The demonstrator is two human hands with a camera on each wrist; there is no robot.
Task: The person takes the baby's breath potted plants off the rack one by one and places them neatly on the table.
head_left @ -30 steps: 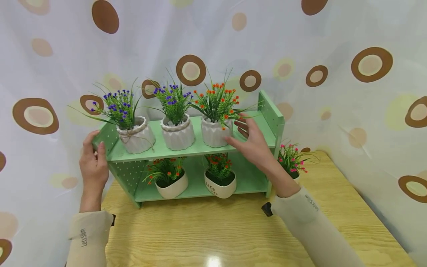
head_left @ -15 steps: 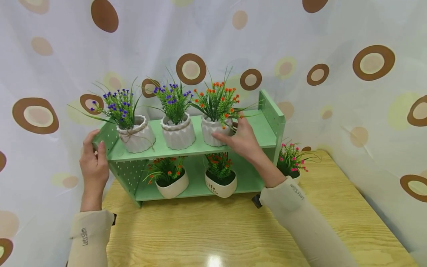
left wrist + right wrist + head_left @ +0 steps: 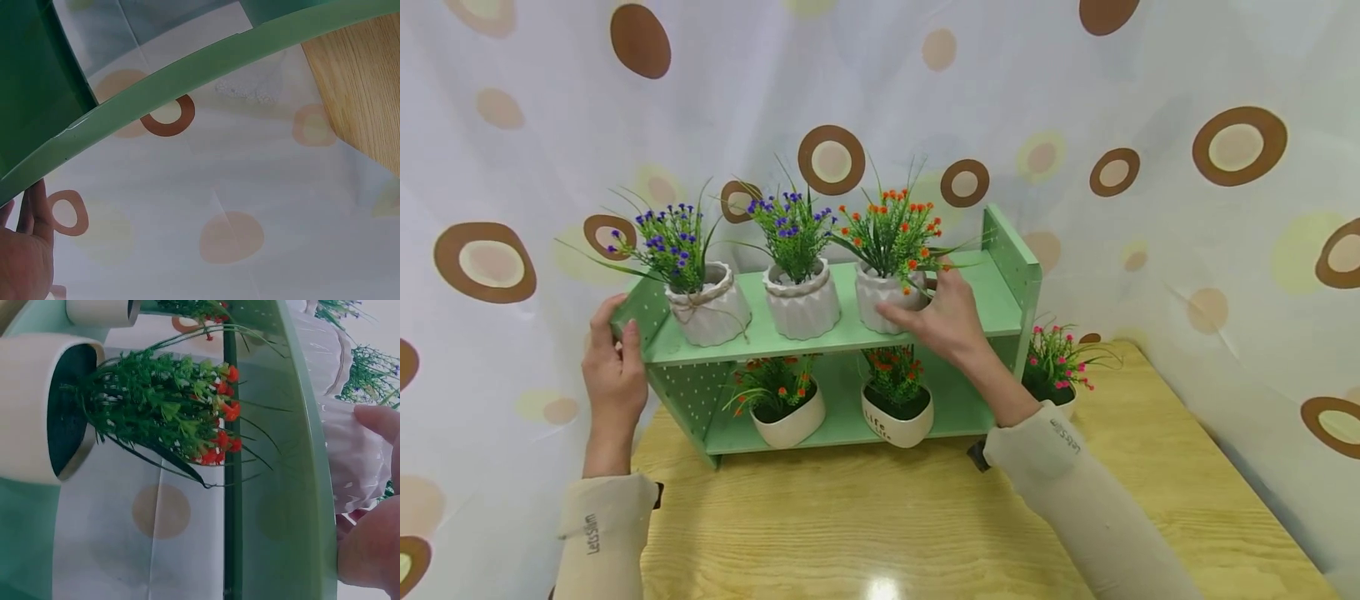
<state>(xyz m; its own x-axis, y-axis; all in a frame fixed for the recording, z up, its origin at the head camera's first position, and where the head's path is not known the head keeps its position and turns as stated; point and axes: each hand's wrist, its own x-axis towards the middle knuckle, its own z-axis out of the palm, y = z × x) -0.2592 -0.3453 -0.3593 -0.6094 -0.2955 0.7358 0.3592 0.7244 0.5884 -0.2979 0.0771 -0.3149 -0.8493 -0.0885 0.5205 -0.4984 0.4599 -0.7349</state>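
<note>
A green two-tier shelf (image 3: 805,345) stands on the table. My left hand (image 3: 613,375) grips the top of its left side panel (image 3: 651,308), fingers over the outer side and thumb near the front. On the upper tier, my right hand (image 3: 946,321) holds the white ribbed pot (image 3: 867,304) with orange flowers, thumb across its front and fingers around its right side. In the right wrist view, the thumb lies on that pot (image 3: 353,450). Two similar white pots with purple flowers, a twine-tied one (image 3: 713,323) and a middle one (image 3: 802,310), stand to its left.
Two cream pots with orange flowers, one at left (image 3: 790,422) and one lettered "Life" (image 3: 891,427), sit on the lower tier. A pink-flowered plant (image 3: 1060,358) stands right of the shelf. The wooden table (image 3: 820,517) extends in front; a patterned curtain (image 3: 880,75) hangs behind.
My right hand has moved left onto the orange-flowered pot and taken hold of it, then stayed there. The left hand has kept its place on the shelf's side panel.
</note>
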